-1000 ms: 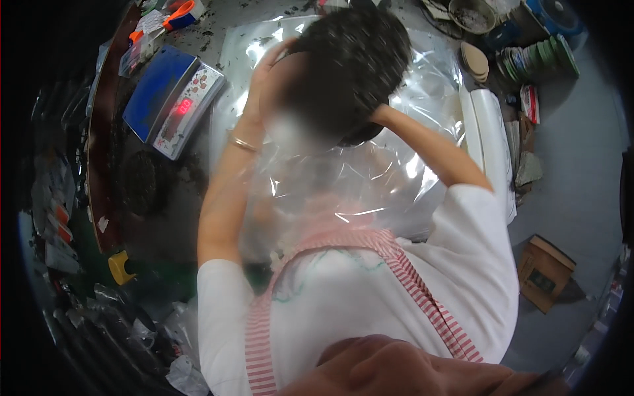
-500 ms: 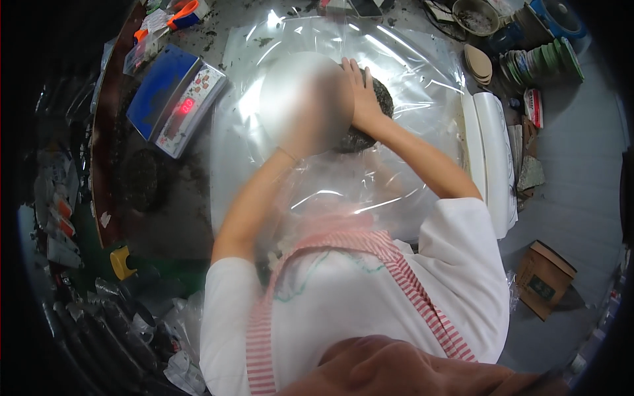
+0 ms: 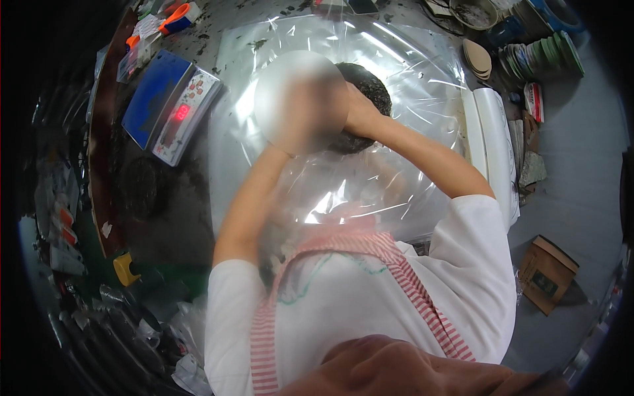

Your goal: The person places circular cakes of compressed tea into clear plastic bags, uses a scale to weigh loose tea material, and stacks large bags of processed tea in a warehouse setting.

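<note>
Grey, speckled tabletop [image 3: 264, 20] fills the upper part of my feed, and most of it is covered by a wide clear plastic sheet [image 3: 422, 79] that glares under the light. On that sheet, at the far middle, sits a dark, crumbly round mound [image 3: 370, 92], and both of the person's bare arms reach forward to it from a white T-shirt under a red-striped apron [image 3: 396, 264]. The right hand [image 3: 356, 113] lies against the mound's near right edge, palm on the dark mass; its fingers run under a blurred patch, so I cannot tell whether they are spread or pressed together. The left hand [image 3: 297, 129] meets the mound's left side, but the same blur hides it wholly, and its fingers cannot be read either. To the left of the sheet, just beside its edge, stands a digital scale [image 3: 173, 105] with a blue platform and a lit red display. Orange-handled scissors [image 3: 177, 14] lie farther back at the table's left corner. Along the right edge of the sheet lies a white roll [image 3: 496, 142], with tan round discs [image 3: 479, 59] and a fanned stack of green plates [image 3: 545, 56] beyond it. Down on the floor to the right sits a brown cardboard box [image 3: 548, 274].
</note>
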A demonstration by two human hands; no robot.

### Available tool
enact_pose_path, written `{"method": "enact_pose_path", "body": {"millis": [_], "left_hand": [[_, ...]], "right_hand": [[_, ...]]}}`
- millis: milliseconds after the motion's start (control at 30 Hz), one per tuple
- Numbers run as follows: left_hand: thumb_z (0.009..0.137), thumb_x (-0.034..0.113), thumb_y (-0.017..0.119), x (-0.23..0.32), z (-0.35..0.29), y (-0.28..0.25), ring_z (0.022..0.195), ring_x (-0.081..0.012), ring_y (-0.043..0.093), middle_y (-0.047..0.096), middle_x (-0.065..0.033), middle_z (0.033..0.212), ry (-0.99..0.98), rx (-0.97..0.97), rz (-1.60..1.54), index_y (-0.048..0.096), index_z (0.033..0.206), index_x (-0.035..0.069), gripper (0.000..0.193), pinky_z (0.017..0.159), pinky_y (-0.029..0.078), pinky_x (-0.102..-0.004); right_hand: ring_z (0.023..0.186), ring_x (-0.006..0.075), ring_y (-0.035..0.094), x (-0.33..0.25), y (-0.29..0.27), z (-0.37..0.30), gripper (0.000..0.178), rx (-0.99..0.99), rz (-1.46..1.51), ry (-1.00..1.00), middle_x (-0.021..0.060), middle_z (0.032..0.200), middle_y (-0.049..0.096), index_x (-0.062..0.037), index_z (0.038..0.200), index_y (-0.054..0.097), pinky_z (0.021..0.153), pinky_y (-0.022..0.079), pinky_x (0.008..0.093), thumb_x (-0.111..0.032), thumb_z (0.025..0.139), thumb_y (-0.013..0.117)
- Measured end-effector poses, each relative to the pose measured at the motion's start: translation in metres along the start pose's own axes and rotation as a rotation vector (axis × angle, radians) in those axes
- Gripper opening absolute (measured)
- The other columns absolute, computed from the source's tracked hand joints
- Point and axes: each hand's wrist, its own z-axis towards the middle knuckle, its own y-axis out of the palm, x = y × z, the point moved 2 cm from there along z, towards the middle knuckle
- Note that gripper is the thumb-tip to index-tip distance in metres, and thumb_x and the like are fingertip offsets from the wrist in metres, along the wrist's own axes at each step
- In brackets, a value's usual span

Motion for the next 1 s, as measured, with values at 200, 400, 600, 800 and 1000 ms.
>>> {"method": "enact_pose_path", "body": {"millis": [200, 400, 600, 800, 1000], "left_hand": [[0.072, -0.002, 0.063, -0.006, 0.011, 0.016, 0.095, -0.0333, 0.056, 0.049, -0.0145, 0.108, 0.002, -0.141, 0.126, 0.05, 0.114, 0.009, 0.046, 0.066, 0.055, -0.0405], [0.084, 0.018, 0.067, -0.055, -0.028, 0.017, 0.118, -0.033, 0.051, 0.05, -0.0183, 0.126, -0.249, 0.007, -0.083, 0.043, 0.137, 0.005, 0.06, 0.099, 0.043, -0.041], [0.086, 0.016, 0.069, -0.081, -0.154, -0.051, 0.116, -0.0299, 0.054, 0.053, -0.0208, 0.127, -1.214, 0.038, -1.166, 0.045, 0.139, 0.002, 0.06, 0.1, 0.042, -0.0418], [0.094, 0.007, 0.056, -0.031, -0.063, -0.201, 0.053, -0.0041, 0.043, 0.054, -0.0001, 0.072, -0.292, 0.304, -1.14, 0.058, 0.123, 0.001, 0.029, 0.045, 0.033, -0.0164], [0.09, 0.009, 0.058, -0.12, -0.188, -0.078, 0.112, -0.0291, 0.045, 0.048, -0.017, 0.122, -0.453, 0.586, -0.041, 0.042, 0.135, -0.002, 0.05, 0.095, 0.038, -0.0378]], "right_hand": [[0.139, 0.0453, 0.023, 0.003, 0.019, -0.012, 0.086, -0.387, -0.429, -0.03, 0.0279, 0.15, 0.027, 0.0022, 0.148, 0.025, 0.114, 0.016, 0.0535, -0.055, 0.089, 0.051], [0.137, 0.0444, 0.029, 0.007, 0.031, -0.014, 0.074, -0.19, -0.407, -0.053, 0.028, 0.148, 0.03, 0.0028, 0.148, 0.025, 0.114, 0.02, 0.0529, -0.019, 0.082, 0.05], [0.137, 0.0452, 0.027, -0.023, 0.031, -0.017, 0.081, -0.19, -0.538, -0.007, 0.028, 0.148, 0.029, 0.0034, 0.148, 0.022, 0.114, 0.017, 0.0537, -0.028, 0.081, 0.056], [0.138, 0.0454, 0.026, -0.028, 0.036, -0.017, 0.088, -0.175, -0.515, -0.041, 0.0284, 0.148, 0.029, 0.0035, 0.148, 0.022, 0.115, 0.016, 0.0528, -0.042, 0.085, 0.062], [0.119, 0.0289, 0.055, -0.05, -0.039, -0.006, 0.032, -0.064, 0.312, 0.078, 0.0158, 0.13, 0.056, -0.0053, 0.124, 0.062, 0.104, 0.041, 0.0356, -0.012, 0.095, 0.051]]}}
